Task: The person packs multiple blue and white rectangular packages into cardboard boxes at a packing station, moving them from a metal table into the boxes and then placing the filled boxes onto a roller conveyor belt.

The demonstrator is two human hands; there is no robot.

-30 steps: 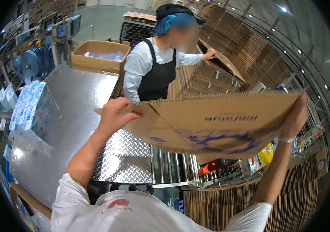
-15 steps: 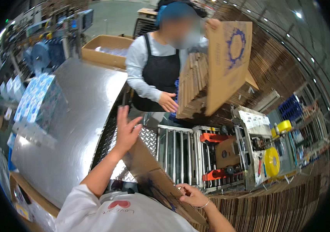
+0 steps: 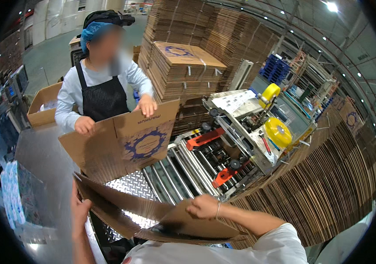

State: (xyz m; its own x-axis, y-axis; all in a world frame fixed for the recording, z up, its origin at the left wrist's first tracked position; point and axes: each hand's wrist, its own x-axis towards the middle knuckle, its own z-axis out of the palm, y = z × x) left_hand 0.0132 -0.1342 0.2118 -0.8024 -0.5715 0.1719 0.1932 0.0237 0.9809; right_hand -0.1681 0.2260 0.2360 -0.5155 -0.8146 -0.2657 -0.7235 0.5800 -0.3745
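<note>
An unfolded cardboard carton stands in front of my body, its walls spread apart so that I look down into it. My left hand is closed on the carton's left wall, thumb on the inner side. On the right, my right hand has its fingers curled over the top edge of another wall. Through the carton's opening, part of the diamond-plate metal surface shows. Just beyond, a co-worker holds a flat printed carton upright with both hands.
A roller conveyor runs to a taping machine with orange-red guides and yellow tape rolls. Tall carton stacks stand behind, and a long row of flat cartons lies at right. A steel table is at left.
My view has swung right. My left hand, open in the air before, now grips the carton, which has spread from nearly flat. The co-worker's raised carton has come down near mine.
</note>
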